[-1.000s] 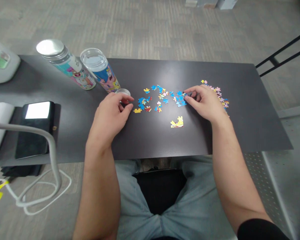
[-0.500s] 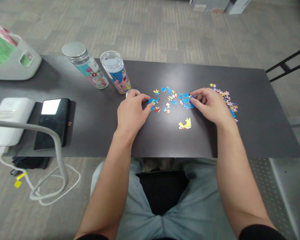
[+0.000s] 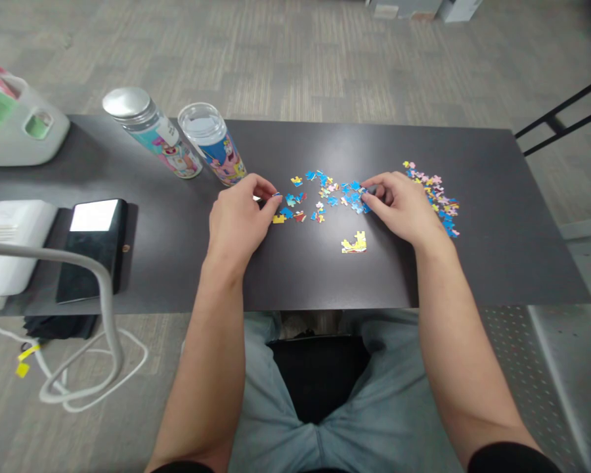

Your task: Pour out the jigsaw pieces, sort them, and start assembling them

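Note:
My left hand (image 3: 241, 213) is at the left end of the loose jigsaw pieces (image 3: 320, 193), with a small puzzle piece (image 3: 276, 194) pinched between thumb and forefinger. A yellow piece (image 3: 278, 219) and a blue piece (image 3: 286, 213) lie just below those fingertips. My right hand (image 3: 398, 207) has thumb and forefinger closed around a blue piece at the right end of a mostly blue cluster (image 3: 352, 197); the fingers partly hide it. Nearer to me lies a joined yellow section (image 3: 354, 243) of several pieces.
A pile of mixed pieces (image 3: 436, 197) lies beyond my right wrist. Two clear printed canisters, one lidded (image 3: 155, 135) and one without its silver lid (image 3: 214, 144), stand behind my left hand. Farther left are a black device (image 3: 91, 249), a white power bank (image 3: 14, 246), a cable (image 3: 106, 295) and a white basket (image 3: 44, 141).
My left hand has shifted left with its pinched piece, uncovering yellow and blue pieces. My right hand stays at the blue cluster. The whole view has slid slightly left.

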A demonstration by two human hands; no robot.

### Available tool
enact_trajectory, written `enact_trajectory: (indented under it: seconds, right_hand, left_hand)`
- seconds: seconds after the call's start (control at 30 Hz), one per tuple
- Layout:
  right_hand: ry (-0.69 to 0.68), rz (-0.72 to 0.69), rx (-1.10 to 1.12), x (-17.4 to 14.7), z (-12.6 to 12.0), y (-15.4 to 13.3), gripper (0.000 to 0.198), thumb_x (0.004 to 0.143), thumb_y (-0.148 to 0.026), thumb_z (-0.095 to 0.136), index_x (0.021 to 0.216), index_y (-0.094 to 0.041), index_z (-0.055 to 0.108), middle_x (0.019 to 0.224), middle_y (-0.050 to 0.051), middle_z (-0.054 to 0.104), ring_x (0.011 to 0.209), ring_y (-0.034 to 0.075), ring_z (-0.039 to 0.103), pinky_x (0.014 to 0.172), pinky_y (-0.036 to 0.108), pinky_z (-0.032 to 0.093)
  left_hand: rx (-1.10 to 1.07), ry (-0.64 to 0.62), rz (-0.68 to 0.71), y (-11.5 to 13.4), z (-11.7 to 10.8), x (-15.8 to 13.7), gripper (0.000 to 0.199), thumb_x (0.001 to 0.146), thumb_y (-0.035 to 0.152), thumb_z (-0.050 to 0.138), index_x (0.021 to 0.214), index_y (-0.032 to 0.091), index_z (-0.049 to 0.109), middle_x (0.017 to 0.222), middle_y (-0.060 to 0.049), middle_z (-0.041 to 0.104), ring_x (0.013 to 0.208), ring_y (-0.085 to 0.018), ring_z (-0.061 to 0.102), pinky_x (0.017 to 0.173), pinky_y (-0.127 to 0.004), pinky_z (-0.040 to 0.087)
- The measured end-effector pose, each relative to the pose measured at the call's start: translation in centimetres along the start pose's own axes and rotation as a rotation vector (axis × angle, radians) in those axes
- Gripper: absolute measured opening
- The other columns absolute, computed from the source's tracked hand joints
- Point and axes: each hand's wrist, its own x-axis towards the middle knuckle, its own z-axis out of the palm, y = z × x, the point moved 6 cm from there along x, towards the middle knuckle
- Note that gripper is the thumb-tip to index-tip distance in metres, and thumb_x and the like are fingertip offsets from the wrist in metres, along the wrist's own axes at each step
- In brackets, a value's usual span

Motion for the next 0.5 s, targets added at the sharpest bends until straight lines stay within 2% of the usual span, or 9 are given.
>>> enact_trajectory:
  seconds: [0.07,0.17,0.23,0.37,0.5]
  right_hand:
    - [-0.013,-0.004,-0.025,-0.1,0.1,0.0,0.025,0.111,-0.040,0.077,0.131,-0.031,0.089,0.102,0.009,0.080,0.090,0.032,0.071,0.091,0.052,0.056]
    - [-0.021,-0.005,-0.062,-0.2,0.1,-0.1,0.027,0.112,-0.040,0.076,0.134,-0.030,0.088,0.105,0.010,0.080,0.096,0.035,0.073,0.093,0.053,0.055]
    - [-0.008,-0.005,-0.084,-0.3,-0.1,-0.6,0.028,0.113,-0.040,0.076,0.136,-0.029,0.087,0.108,0.011,0.081,0.101,0.037,0.075,0.099,0.055,0.055]
    - [0.020,-0.037,-0.114,0.3,-0.8,-2.7,0.027,0.114,-0.038,0.077,0.137,-0.029,0.088,0.120,0.012,0.084,0.103,0.036,0.077,0.112,0.061,0.055]
    - [-0.051,-0.048,-0.117,2.2,-0.2,-4.7,0.019,0.114,-0.037,0.083,0.130,-0.032,0.092,0.122,0.011,0.085,0.103,0.035,0.079,0.113,0.062,0.056]
  left_hand:
    - [0.070,0.003,-0.004,0.0,-0.2,0.1,0.010,0.111,0.022,0.091,0.119,0.027,0.087,0.119,-0.004,0.095,0.107,-0.033,0.085,0.088,-0.046,0.054]
    - [0.135,0.018,0.027,0.5,-0.3,-0.1,0.016,0.111,0.018,0.093,0.122,0.027,0.087,0.137,-0.008,0.092,0.125,-0.038,0.086,0.101,-0.051,0.061]
    - [0.153,0.036,0.024,0.7,-0.2,-0.2,0.019,0.110,0.019,0.096,0.126,0.027,0.091,0.147,-0.011,0.087,0.127,-0.040,0.085,0.106,-0.053,0.064]
    - [0.183,0.033,0.029,0.8,0.1,-0.3,0.020,0.116,0.022,0.091,0.135,0.025,0.097,0.150,-0.012,0.086,0.126,-0.040,0.085,0.103,-0.053,0.064]
    - [0.199,0.003,0.060,0.9,0.5,-0.5,0.024,0.117,0.026,0.086,0.138,0.026,0.098,0.149,-0.011,0.089,0.128,-0.040,0.085,0.098,-0.050,0.063]
